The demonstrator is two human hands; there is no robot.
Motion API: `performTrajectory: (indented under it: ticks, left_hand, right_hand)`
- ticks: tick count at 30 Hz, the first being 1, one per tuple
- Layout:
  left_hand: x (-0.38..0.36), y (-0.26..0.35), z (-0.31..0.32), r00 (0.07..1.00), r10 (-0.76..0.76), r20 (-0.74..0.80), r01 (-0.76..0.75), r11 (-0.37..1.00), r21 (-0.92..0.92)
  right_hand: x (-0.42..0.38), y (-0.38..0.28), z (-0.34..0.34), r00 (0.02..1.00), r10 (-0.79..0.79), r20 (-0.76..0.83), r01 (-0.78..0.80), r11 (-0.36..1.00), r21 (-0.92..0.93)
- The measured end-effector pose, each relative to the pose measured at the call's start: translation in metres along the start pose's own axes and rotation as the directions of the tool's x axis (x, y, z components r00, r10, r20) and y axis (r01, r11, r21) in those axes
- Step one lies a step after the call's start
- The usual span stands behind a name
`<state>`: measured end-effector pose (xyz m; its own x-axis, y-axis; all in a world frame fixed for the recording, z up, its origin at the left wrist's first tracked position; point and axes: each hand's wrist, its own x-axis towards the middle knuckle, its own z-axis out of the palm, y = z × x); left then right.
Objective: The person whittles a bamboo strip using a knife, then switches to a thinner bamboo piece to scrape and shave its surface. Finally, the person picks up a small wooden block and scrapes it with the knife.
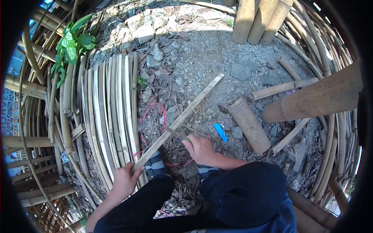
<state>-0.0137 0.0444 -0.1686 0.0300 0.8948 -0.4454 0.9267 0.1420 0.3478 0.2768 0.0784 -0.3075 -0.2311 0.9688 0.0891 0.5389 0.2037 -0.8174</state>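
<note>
My left hand (pixel 125 179) is closed round the lower end of a long split bamboo strip (pixel 196 101), which slants up and away to the right. In my right hand (pixel 201 149) is a knife (pixel 176 133); a bit of green shows at its handle, and most of the handle is hidden by my fingers. The knife's blade lies across the strip near its middle, seemingly touching it. Below the strip are my feet in striped sandals (pixel 156 165). A loop of pink string (pixel 164 114) lies on the ground around and behind the strip.
Several split bamboo strips (pixel 112 101) lie side by side at the left. A small blue plastic piece (pixel 220 132) and a short bamboo piece (pixel 249 126) are right of my right hand. A thick bamboo pole (pixel 314 95) juts in from the right. Leafy green plants (pixel 70 46) grow upper left.
</note>
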Motion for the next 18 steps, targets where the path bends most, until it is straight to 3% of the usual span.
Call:
performTrajectory:
  ticks: [2, 4, 9, 11, 12, 14, 18]
  left_hand:
    - [0.001, 0.005, -0.003, 0.997, -0.078, 0.028, 0.080, 0.995, -0.053]
    - [0.001, 0.003, -0.003, 0.994, -0.099, 0.043, 0.103, 0.990, -0.098]
    - [0.003, 0.004, 0.003, 0.996, -0.071, 0.048, 0.075, 0.993, -0.095]
    - [0.005, 0.012, 0.000, 0.994, -0.088, 0.067, 0.094, 0.991, -0.098]
    - [0.005, 0.015, -0.001, 0.991, -0.105, 0.083, 0.113, 0.989, -0.100]
    - [0.004, 0.016, 0.000, 0.990, -0.111, 0.087, 0.121, 0.987, -0.110]
    - [0.004, 0.012, 0.004, 0.991, -0.106, 0.078, 0.115, 0.986, -0.120]
  right_hand:
    - [-0.009, -0.005, 0.020, 0.998, -0.042, 0.039, 0.040, 0.998, 0.054]
    - [-0.011, -0.008, 0.028, 0.997, -0.018, 0.074, 0.018, 1.000, -0.003]
    - [-0.016, -0.016, 0.045, 0.986, -0.167, 0.031, 0.167, 0.985, -0.028]
    - [-0.016, -0.013, 0.054, 0.970, -0.243, -0.023, 0.238, 0.963, -0.129]
    - [-0.014, -0.011, 0.054, 0.970, -0.240, -0.022, 0.235, 0.963, -0.128]
    - [-0.008, -0.005, 0.053, 0.999, -0.039, 0.003, 0.039, 0.980, -0.196]
    - [0.003, 0.010, 0.040, 1.000, -0.025, -0.010, 0.022, 0.974, -0.227]
